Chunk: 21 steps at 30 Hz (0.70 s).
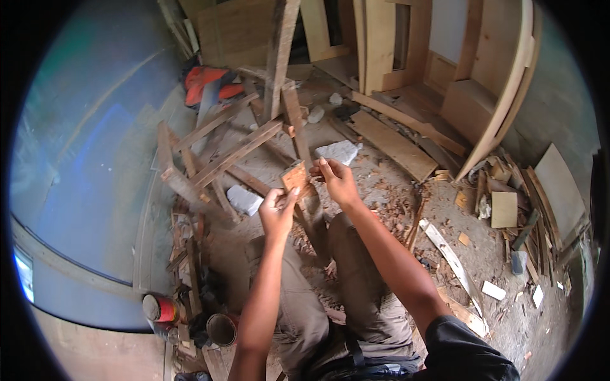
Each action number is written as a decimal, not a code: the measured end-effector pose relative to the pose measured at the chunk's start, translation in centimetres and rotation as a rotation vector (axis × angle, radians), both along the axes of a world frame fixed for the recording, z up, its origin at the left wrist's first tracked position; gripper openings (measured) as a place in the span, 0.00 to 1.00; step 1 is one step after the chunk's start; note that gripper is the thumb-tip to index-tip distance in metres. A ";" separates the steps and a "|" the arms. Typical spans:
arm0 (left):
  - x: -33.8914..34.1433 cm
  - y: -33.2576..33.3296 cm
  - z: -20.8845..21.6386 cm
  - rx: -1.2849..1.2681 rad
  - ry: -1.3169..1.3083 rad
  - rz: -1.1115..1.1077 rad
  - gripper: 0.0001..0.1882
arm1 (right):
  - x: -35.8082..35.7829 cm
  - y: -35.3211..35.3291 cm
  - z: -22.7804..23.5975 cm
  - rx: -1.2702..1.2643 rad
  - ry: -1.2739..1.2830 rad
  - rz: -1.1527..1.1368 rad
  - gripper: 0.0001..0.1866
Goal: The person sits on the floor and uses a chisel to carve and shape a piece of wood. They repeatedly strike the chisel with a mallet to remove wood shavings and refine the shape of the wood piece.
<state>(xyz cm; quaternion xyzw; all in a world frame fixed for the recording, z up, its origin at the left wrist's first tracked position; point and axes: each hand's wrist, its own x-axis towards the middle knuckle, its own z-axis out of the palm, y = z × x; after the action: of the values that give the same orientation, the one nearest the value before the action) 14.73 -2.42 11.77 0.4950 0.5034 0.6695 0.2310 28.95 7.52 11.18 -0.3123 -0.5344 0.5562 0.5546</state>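
My left hand [277,213] grips a small flat piece of wood [294,178], orange-brown with a dark upper edge, between thumb and fingers. Just right of it, my right hand [338,181] is raised with thumb and fingertips pinched together. Whatever may be between those fingertips is too small to make out. Both hands are above my knees, in front of a rough wooden trestle frame [238,152] with a tall upright post [281,57]. A whitish chunk [339,152] lies on the floor beyond my right hand, and another pale chunk [244,200] lies left of my left hand.
Paint-stained tins [222,329] stand at the lower left beside scrap wood. Wood chips and shavings litter the floor. Boards [397,145] lie ahead, and tall wooden panels [502,89] lean at the right. Offcuts [504,209] pile by the right wall. Orange cloth [204,82] lies at the back left.
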 end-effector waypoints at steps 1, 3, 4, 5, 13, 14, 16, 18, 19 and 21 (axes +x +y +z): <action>0.0 0.0 0.0 0.016 -0.036 -0.011 0.12 | -0.3 -0.2 -0.3 0.028 -0.077 0.004 0.21; -0.7 -0.2 0.1 -0.102 0.023 0.009 0.11 | -0.8 -1.0 -0.9 -0.014 -0.275 0.044 0.24; -0.7 0.0 0.0 0.023 -0.031 -0.079 0.11 | -1.0 -1.3 -1.1 -0.033 -0.306 0.087 0.25; -1.4 -0.1 0.1 -0.121 0.081 -0.026 0.13 | -1.2 -1.6 -1.2 -0.028 -0.289 0.082 0.24; -4.0 2.5 -0.4 -0.038 -0.302 -0.246 0.21 | -1.4 -1.6 -1.1 0.007 -0.251 0.148 0.21; -4.2 2.8 -0.4 -0.067 -0.320 -0.254 0.20 | -1.1 -1.3 -1.1 0.004 -0.236 0.165 0.21; -4.2 3.3 -0.3 -0.112 -0.347 -0.315 0.18 | -0.2 -0.2 -1.6 -0.079 -0.174 0.189 0.21; -4.1 3.8 -0.3 -0.118 -0.394 -0.346 0.20 | 1.5 1.4 -3.2 -0.153 -0.107 0.108 0.20; -4.0 4.0 -0.2 -0.076 -0.376 -0.300 0.21 | 2.5 2.4 -4.7 -0.140 -0.026 0.085 0.20; -4.0 4.5 -0.2 0.017 -0.343 -0.186 0.24 | 5.0 4.2 -9.1 -0.240 -0.039 -0.003 0.20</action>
<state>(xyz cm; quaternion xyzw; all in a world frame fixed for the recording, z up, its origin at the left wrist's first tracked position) 10.75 2.10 11.55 0.4197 0.4032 0.7241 0.3701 33.94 11.75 2.06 -0.3880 -0.4743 0.6092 0.5033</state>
